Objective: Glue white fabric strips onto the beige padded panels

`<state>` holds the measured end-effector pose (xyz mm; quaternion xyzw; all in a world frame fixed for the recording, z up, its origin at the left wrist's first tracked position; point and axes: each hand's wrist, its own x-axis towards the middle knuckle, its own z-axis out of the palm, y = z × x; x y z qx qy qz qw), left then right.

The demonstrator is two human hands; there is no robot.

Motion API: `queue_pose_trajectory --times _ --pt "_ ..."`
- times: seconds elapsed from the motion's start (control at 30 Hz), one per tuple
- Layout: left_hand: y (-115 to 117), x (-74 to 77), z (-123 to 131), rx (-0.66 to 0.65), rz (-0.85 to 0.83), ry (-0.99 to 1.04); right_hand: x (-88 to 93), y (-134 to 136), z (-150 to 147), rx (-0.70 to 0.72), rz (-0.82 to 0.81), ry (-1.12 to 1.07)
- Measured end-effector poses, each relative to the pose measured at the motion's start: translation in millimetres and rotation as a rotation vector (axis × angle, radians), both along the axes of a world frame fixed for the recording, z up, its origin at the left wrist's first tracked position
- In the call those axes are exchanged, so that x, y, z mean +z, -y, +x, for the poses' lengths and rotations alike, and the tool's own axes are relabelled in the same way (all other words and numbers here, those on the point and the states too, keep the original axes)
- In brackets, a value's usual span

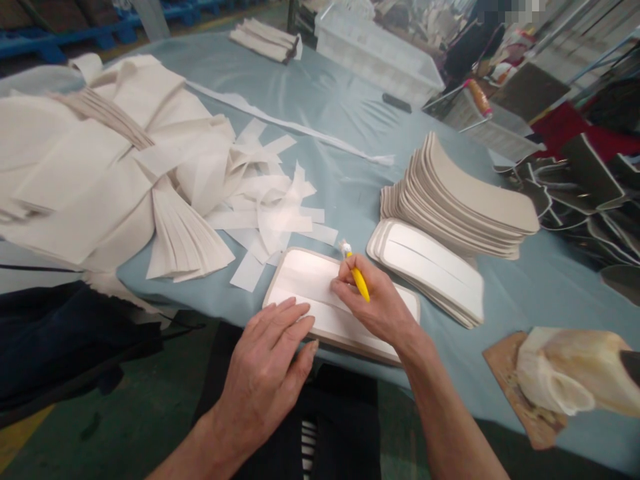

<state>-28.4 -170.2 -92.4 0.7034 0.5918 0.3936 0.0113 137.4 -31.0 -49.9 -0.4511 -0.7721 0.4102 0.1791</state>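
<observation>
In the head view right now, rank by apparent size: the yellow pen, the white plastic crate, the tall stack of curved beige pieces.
1. tall stack of curved beige pieces
2. white plastic crate, though it sits farther away, so these two are unsure
3. yellow pen, held in the right hand

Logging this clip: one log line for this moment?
left hand: flat on panel | right hand: holds yellow pen on panel | stacks right

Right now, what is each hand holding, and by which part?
The right hand grips a yellow pen around its middle. The left hand holds nothing; its fingers lie flat on the pale curved panel.
</observation>
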Motion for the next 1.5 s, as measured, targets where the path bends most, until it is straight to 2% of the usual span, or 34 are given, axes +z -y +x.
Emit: queue_pose_trajectory --times 0.23,0.37,0.43,0.6,0.67,0.97,1.13,1.37,1.5 --pt "-16 1.9 -41 0.189 -0.009 0.036 0.1 -1 2 -0.005 -0.005 0.023" --pt "-24 7.0 -54 0.255 -0.047 0.032 -1.2 -1 1 -0.011 0.002 0.023" --pt "-31 10.0 -57 0.229 -0.086 0.025 -1.3 -1 0 -0.011 0.004 0.023" --pt "-52 12.8 -59 0.047 -0.259 0.036 2.2 -1 -2 -0.001 0.007 0.049" --pt "-56 11.9 -61 0.014 -0.309 0.057 4.1 -1 -2 -0.006 0.008 0.057" --pt "-50 9.8 -65 0.069 -0.363 0.116 5.3 4 0 -0.052 0.043 0.149" --pt "-54 11.8 -65 0.103 -0.338 0.113 6.1 3 -1 -0.061 0.045 0.181" --pt "-58 13.3 -67 0.052 -0.361 0.126 3.2 1 -1 -0.062 0.066 0.188" --pt "-64 7.8 -65 0.000 -0.389 0.137 2.7 3 -1 -0.062 0.063 0.192"
